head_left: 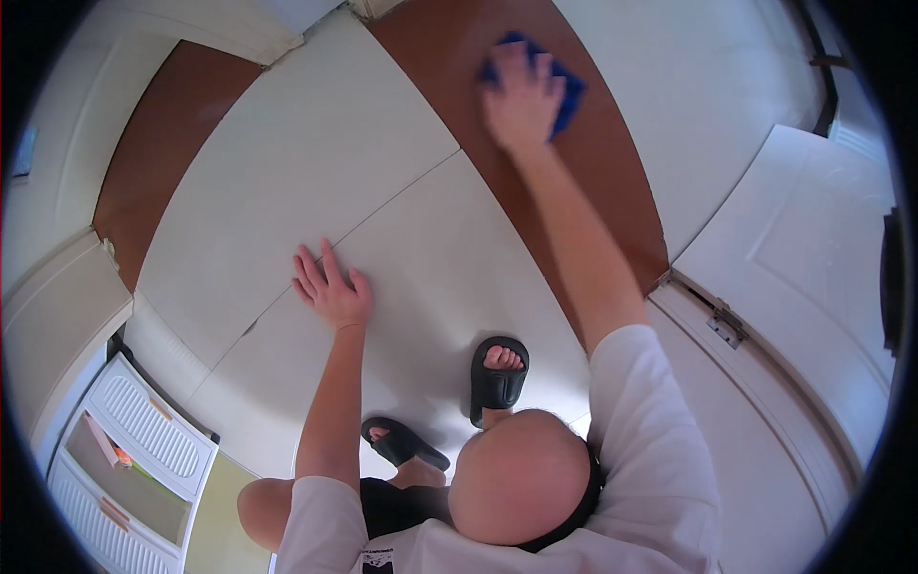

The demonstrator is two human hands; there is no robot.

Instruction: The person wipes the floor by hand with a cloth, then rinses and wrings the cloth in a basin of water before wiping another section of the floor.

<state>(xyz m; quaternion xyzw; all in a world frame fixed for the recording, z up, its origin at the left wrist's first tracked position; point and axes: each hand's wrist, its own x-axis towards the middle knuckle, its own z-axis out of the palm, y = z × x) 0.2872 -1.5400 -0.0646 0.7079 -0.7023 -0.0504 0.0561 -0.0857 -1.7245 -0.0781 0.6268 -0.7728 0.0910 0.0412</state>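
Observation:
Under my right hand (524,100) lies a dark blue cloth (571,96), pressed flat on the reddish-brown floor strip (445,48) at the far right. The fingers are spread over the cloth and slightly blurred; its edges stick out around them. My left hand (332,292) rests on the pale floor tiles (258,182), fingers stretched apart with nothing in them, close to a tile joint. I am crouching, and both arms reach forward.
My feet in black slides (498,378) are on the tiles below my hands. On the right, a white door (794,220) stands by its frame and hinge (727,330). A white louvred cabinet (143,426) is at the lower left. Another brown strip (182,124) runs along the left.

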